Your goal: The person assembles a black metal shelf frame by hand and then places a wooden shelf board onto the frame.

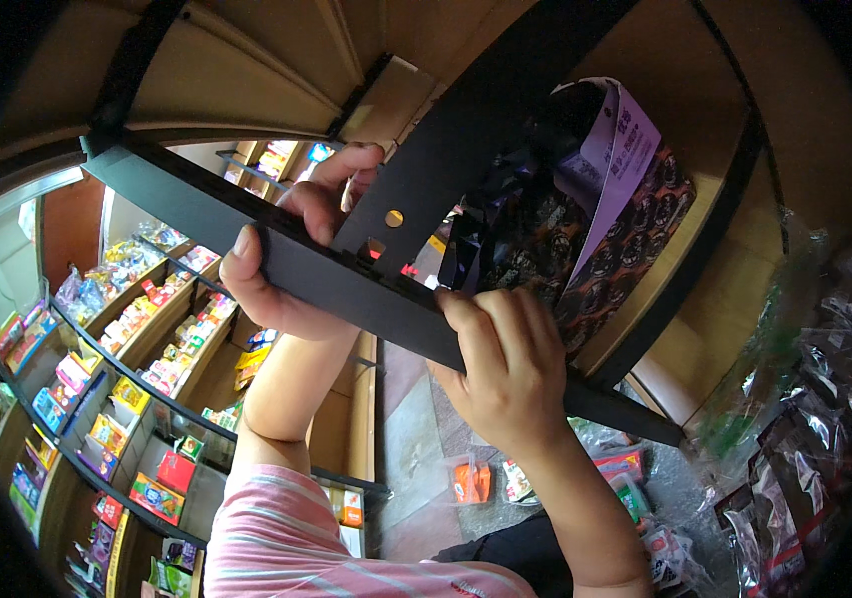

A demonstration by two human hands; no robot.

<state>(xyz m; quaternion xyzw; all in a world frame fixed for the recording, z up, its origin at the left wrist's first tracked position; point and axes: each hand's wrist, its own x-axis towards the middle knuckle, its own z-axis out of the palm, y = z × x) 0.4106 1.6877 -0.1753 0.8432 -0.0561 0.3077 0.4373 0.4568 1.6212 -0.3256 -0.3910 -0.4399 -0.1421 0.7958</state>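
Observation:
My left hand [295,291] grips a black metal shelf rail [366,291], its thumb on the front face and its fingers behind. A small pale thing shows at those fingertips, too unclear to name. Further right, my right hand [512,366] curls its fingers over the top edge of the same rail. Just beyond it stands a display box [613,232] of dark wrapped packets with a raised purple card flap [624,142] bearing writing. A broad black bar with a round hole [393,218] slants up from the rail between my hands.
Tiered snack shelves [164,329] full of coloured packets stand on the left. A clear tub with orange packets [470,482] rests on the tiled floor [411,418], near other bagged goods. Shiny clear-wrapped packages [792,463] crowd the right side. Wooden shelf panels [246,82] extend overhead.

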